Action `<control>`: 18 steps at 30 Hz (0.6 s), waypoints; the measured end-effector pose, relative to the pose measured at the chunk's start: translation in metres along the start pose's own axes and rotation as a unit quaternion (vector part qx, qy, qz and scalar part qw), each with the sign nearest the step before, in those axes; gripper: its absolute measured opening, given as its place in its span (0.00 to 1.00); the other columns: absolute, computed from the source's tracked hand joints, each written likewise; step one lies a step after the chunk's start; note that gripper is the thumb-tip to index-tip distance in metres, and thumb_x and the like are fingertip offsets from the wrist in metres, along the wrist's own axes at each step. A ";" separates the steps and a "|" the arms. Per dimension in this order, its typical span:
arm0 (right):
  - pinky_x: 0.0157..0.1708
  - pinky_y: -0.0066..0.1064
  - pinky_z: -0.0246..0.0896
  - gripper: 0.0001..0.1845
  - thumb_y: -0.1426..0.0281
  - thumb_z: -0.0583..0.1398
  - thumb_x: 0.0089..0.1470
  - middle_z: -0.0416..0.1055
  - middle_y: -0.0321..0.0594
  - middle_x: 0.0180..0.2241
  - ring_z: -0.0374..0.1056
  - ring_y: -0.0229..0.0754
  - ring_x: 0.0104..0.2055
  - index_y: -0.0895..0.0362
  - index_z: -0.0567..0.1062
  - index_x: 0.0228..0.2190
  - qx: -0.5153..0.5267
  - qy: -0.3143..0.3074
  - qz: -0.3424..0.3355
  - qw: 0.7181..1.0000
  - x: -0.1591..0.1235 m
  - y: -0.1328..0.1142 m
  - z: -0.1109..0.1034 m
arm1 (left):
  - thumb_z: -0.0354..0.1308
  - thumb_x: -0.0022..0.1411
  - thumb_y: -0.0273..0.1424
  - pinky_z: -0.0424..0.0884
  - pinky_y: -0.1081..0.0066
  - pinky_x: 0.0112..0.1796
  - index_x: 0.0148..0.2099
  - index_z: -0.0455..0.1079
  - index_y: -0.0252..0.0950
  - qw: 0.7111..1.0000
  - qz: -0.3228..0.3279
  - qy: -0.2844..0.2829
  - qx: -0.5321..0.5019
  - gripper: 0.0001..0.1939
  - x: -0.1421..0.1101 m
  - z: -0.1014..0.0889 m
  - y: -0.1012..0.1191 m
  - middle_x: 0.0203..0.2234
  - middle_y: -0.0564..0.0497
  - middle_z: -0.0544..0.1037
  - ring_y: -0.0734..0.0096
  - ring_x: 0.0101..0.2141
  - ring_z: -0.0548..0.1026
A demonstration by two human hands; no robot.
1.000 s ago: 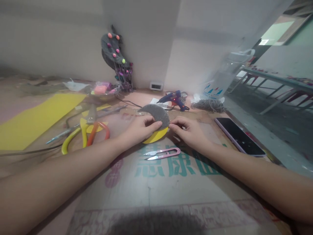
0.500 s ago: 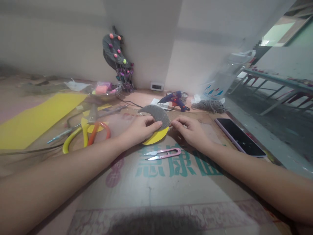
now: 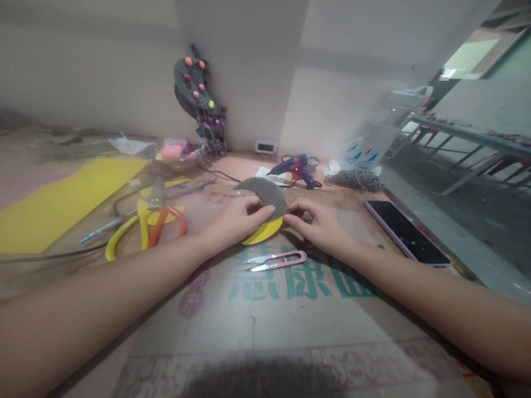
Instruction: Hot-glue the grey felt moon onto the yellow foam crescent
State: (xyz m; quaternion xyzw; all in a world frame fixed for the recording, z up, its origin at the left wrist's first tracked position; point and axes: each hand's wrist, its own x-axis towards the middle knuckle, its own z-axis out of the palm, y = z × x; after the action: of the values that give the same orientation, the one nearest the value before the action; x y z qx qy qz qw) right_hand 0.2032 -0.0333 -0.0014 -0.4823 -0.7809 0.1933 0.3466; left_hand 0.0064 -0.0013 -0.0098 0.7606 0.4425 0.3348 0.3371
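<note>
A yellow card crescent (image 3: 265, 230), partly wrapped in grey yarn (image 3: 271, 193), is held a little above the board by my left hand (image 3: 240, 219). My left thumb lies over its face; the other fingers are mostly hidden beneath. At the crescent's right edge, where grey wrapping meets bare yellow, my right hand (image 3: 309, 218) has thumb and forefinger pinched close together. Whatever lies between those fingertips is too small to make out. Just in front of both hands rest pink thread snips (image 3: 277, 260), blades pointing left.
Scissors with orange and yellow handles (image 3: 153, 229) and yellow card (image 3: 78, 193) lie left. Behind are a blue glue gun (image 3: 296, 167), a grey yarn bundle (image 3: 357, 179) and a small white digital display (image 3: 266, 146). A phone (image 3: 404, 232) lies right. A beaded grey crescent (image 3: 186, 83) hangs at the wall.
My right hand has shifted slightly left, its fingertips now at the crescent's edge. My left hand and the crescent have hardly moved.
</note>
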 end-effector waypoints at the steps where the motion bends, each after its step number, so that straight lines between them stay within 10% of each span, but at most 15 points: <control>1: 0.33 0.29 0.60 0.05 0.68 0.58 0.54 0.71 0.36 0.29 0.66 0.38 0.31 0.56 0.72 0.29 -0.001 -0.001 0.003 1.000 0.000 0.000 0.000 | 0.54 0.58 0.45 0.55 0.73 0.23 0.24 0.63 0.36 1.000 0.000 0.001 0.003 0.18 0.000 0.000 0.000 0.17 0.57 0.63 0.74 0.22 0.61; 18: 0.32 0.29 0.60 0.10 0.65 0.56 0.55 0.72 0.36 0.27 0.66 0.39 0.31 0.57 0.73 0.28 0.041 -0.003 0.028 0.999 0.000 -0.004 -0.001 | 0.54 0.58 0.45 0.54 0.72 0.24 0.22 0.60 0.36 1.000 -0.008 -0.010 0.014 0.20 -0.002 -0.001 0.004 0.18 0.57 0.62 0.74 0.22 0.61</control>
State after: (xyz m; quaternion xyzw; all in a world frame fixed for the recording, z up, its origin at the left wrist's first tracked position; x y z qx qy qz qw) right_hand 0.2018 -0.0353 0.0021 -0.4888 -0.7593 0.2363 0.3587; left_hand 0.0068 -0.0041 -0.0058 0.7649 0.4500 0.3187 0.3331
